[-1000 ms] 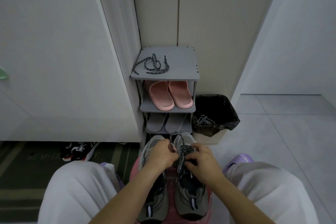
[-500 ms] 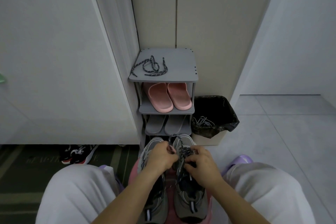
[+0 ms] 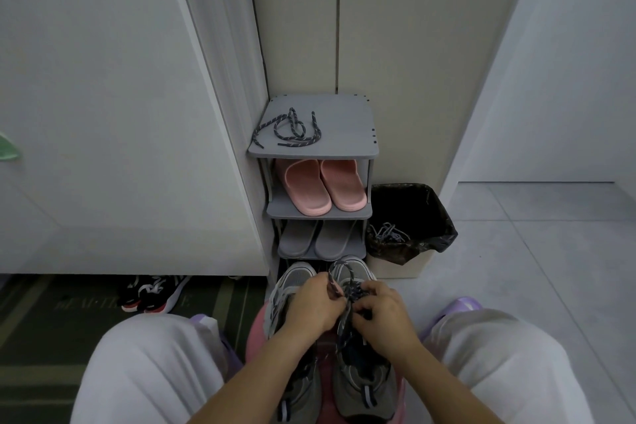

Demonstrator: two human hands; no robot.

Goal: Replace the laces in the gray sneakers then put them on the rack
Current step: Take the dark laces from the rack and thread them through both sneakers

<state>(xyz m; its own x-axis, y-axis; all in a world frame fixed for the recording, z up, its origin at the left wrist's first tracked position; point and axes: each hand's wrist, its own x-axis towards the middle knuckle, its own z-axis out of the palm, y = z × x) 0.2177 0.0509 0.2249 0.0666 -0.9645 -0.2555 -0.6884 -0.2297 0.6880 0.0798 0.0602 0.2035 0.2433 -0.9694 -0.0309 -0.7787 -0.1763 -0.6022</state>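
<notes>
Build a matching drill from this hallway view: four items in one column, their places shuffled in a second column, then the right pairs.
Items
1. loose dark lace
2. pink slippers
3. gray slippers
4. tangled laces

Places
A. in the black-lined bin
B. second shelf of the rack
C. top of the rack
D. third shelf of the rack

Pairs: 1-C, 2-B, 3-D, 4-A

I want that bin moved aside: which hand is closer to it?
Right. The right hand sits left of the bin and nearer the camera; the left hand is farther left.
</notes>
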